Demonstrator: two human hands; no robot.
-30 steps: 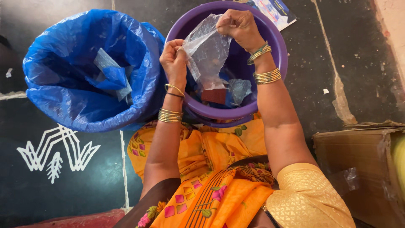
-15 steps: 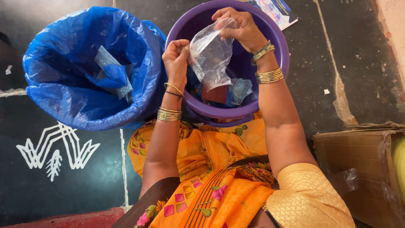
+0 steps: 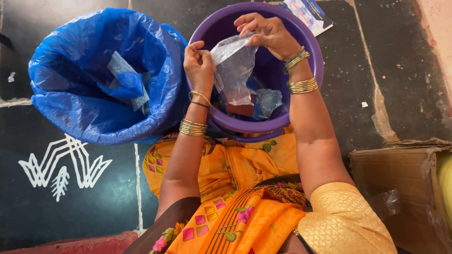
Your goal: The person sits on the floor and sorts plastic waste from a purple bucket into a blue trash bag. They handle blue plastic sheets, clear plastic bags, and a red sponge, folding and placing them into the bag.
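Both hands hold a clear plastic bag (image 3: 234,70) over a purple bucket (image 3: 313,80). My left hand (image 3: 198,63) pinches the bag's left top edge. My right hand (image 3: 266,34) pinches its right top corner, higher and farther away. The bag hangs down between them, crumpled. Inside the bucket lie more crumpled clear plastic pieces (image 3: 268,101) and something reddish brown. Gold bangles ring both wrists.
A bin lined with a blue plastic bag (image 3: 89,103) stands left of the bucket, with plastic scraps (image 3: 126,82) inside. A cardboard box (image 3: 400,188) sits at the right. A printed leaflet (image 3: 308,14) lies beyond the bucket. The dark floor carries white chalk drawing (image 3: 61,164).
The bag has sunk a little lower and been drawn flatter between the hands. My right hand has shifted its pinch along the top edge.
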